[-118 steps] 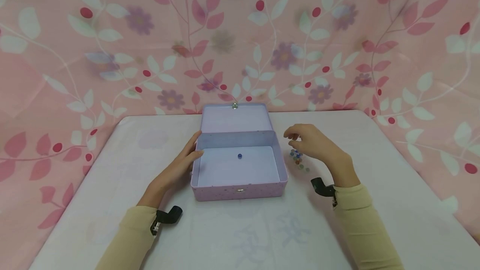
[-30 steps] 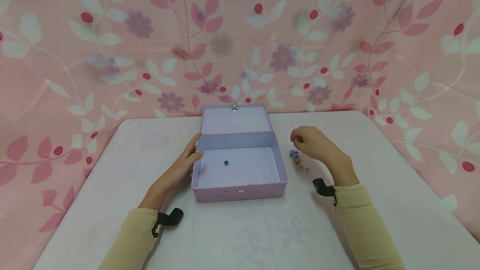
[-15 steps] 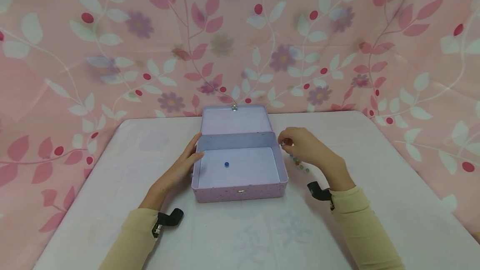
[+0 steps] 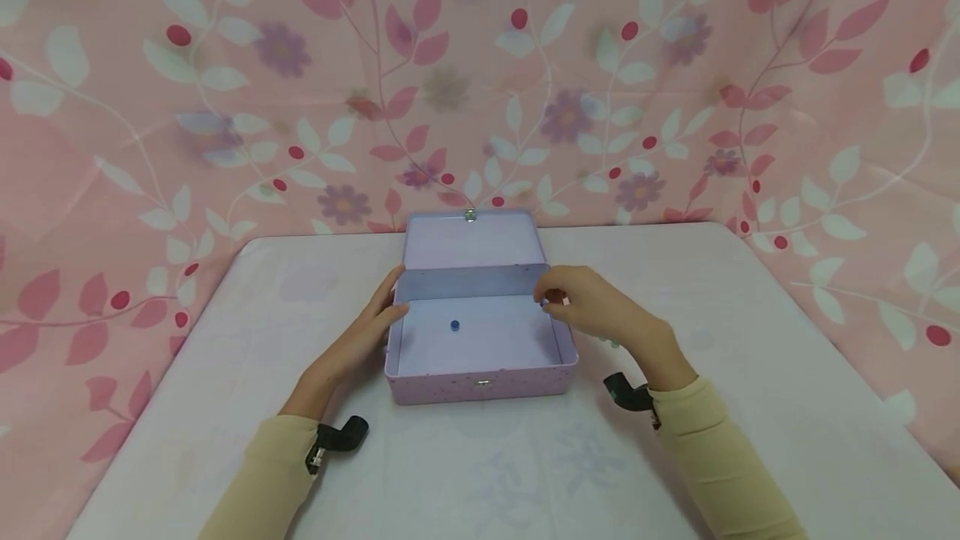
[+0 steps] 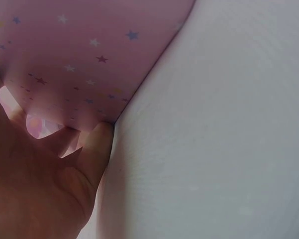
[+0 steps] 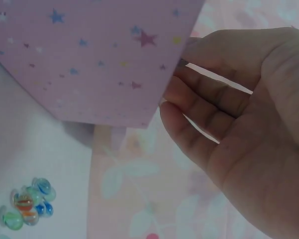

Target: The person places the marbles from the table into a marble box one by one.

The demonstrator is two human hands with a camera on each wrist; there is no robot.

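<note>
The right hand, fingertips drawn close together, pinches a small marble at the right rim of the box. The left hand grips the box's left side, thumb over the edge; a blue marble lies inside.

1. On my feed, the box sits on the table, lid behind, backdrop beyond.
2. A lone marble lies inside, left of centre.
3. The left hand grips the left wall.
4. I see the right hand over the right wall, a pinched marble at its fingertips.
5. Loose marbles lie on the table, right of the box.
</note>
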